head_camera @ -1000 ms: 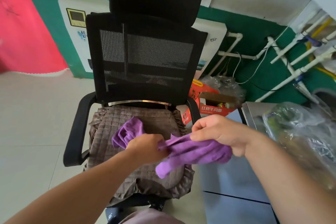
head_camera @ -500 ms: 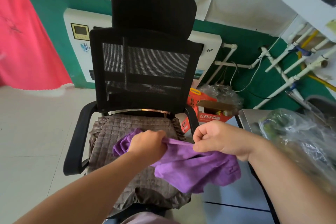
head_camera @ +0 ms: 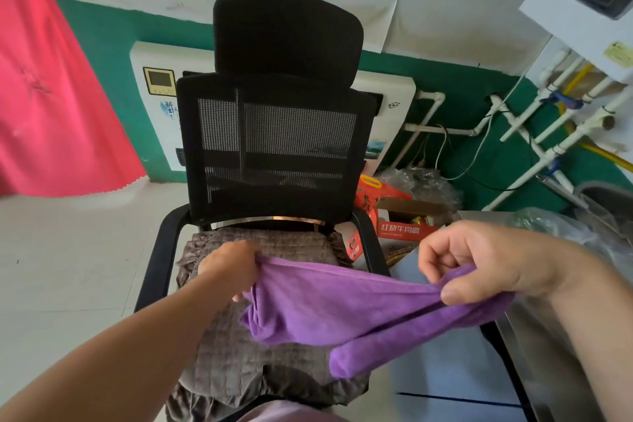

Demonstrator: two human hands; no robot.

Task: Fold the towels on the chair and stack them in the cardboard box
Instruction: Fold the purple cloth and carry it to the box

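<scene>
Seat cushion [head_camera: 219,363] open along its front and left edges. Backrest [head_camera: 274,147] blocks the rear edge; armrests [head_camera: 161,257] bound both sides. Red cardboard box [head_camera: 400,219] and plastic bags [head_camera: 424,181] crowd the right.

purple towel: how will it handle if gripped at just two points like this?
Likely floppy: the purple towel sags below its taut top edge between the left hand and right hand, and one end droops in a roll. Probably light, since pinches hold it. The fuzzy surface suggests little slip.

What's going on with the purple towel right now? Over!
Left hand and right hand both pinch purple towel, stretched above chair. Unfolded. Nothing in the way.
</scene>
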